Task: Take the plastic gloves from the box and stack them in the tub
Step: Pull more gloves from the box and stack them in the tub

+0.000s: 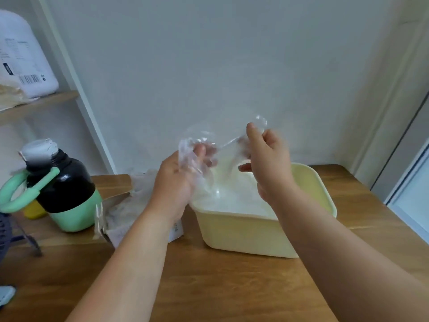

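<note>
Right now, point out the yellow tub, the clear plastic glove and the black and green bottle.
yellow tub (243, 233): head view, on its front wall.
clear plastic glove (204, 137): head view, on the crumpled film at its left end.
black and green bottle (67, 182): head view, on its black upper body.

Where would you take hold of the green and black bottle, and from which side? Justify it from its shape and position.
Grip the green loop handle, coming from the left. The bottle stands upright with the loop jutting out leftward, open enough for fingers, while the box crowds its right side.
</note>
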